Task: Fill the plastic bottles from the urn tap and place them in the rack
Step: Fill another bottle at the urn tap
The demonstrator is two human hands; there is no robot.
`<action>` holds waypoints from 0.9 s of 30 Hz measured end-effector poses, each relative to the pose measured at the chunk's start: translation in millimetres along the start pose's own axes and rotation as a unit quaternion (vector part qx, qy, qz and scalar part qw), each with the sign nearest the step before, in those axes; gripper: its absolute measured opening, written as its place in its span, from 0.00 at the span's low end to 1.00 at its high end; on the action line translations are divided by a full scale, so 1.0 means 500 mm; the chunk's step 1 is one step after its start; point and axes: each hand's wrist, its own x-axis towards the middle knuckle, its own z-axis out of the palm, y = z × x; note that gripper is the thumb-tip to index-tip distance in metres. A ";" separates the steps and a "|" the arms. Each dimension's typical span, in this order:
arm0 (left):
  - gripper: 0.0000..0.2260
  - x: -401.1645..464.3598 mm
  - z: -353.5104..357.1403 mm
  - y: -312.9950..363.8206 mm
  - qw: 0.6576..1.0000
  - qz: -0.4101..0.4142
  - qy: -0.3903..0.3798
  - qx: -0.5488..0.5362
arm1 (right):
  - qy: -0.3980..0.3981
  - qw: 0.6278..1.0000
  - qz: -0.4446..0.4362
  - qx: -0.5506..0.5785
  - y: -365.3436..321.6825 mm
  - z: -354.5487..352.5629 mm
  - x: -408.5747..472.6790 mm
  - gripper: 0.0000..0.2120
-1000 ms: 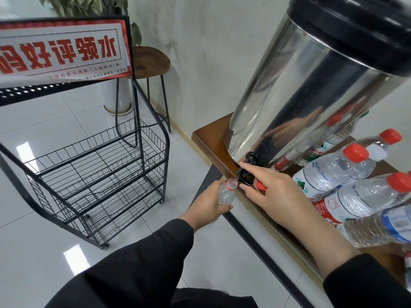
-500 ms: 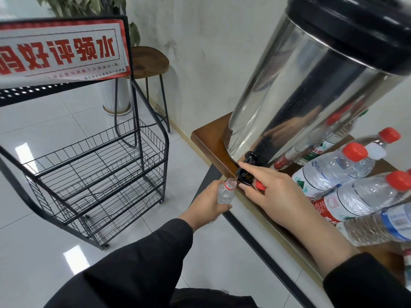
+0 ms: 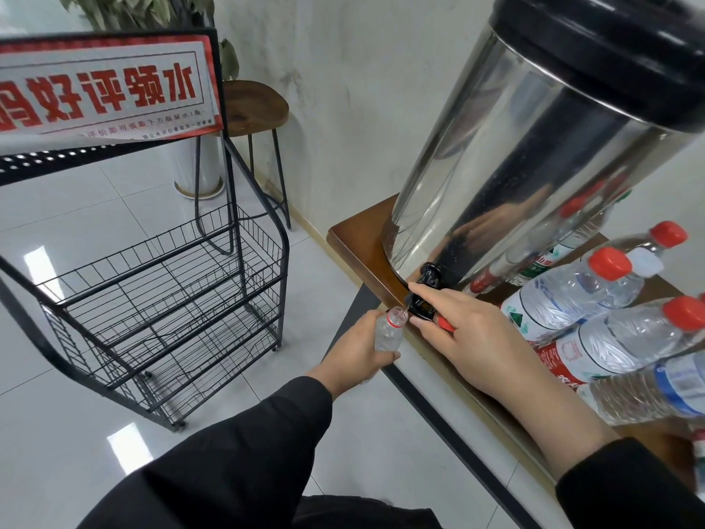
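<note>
A tall steel urn [image 3: 507, 154] with a black lid stands on a wooden table [image 3: 358, 238]. Its black tap [image 3: 425, 295] juts over the table's front edge. My left hand [image 3: 356, 351] grips a small clear plastic bottle [image 3: 388, 332], uncapped, with its open mouth just under the tap spout. My right hand [image 3: 473, 330] holds the tap lever between thumb and forefinger; something red shows under its fingers. The black wire rack [image 3: 160, 299] stands on the floor to the left, its shelves bare.
Several capped bottles with red caps [image 3: 610, 299] lie on the table right of the urn. A red-and-white sign [image 3: 103, 89] tops the rack. A wooden stool [image 3: 251, 108] and a potted plant stand by the wall behind it. White tiled floor lies below.
</note>
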 end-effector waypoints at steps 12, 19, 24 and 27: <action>0.28 -0.004 -0.006 0.007 1.000 0.000 0.001 -0.009 | 0.136 0.990 -0.020 0.036 0.021 -0.009 0.024 0.14; 0.27 -0.007 -0.008 0.014 1.000 -0.008 -0.001 0.002 | 0.150 0.984 0.023 0.097 0.011 -0.040 0.038 0.15; 0.28 -0.011 -0.007 0.015 1.000 -0.017 -0.004 0.005 | 0.165 0.971 0.082 0.152 0.019 -0.013 0.001 0.18; 0.28 -0.017 -0.005 0.016 1.000 -0.027 -0.001 0.009 | 0.155 0.971 0.115 0.143 0.031 -0.016 -0.018 0.15</action>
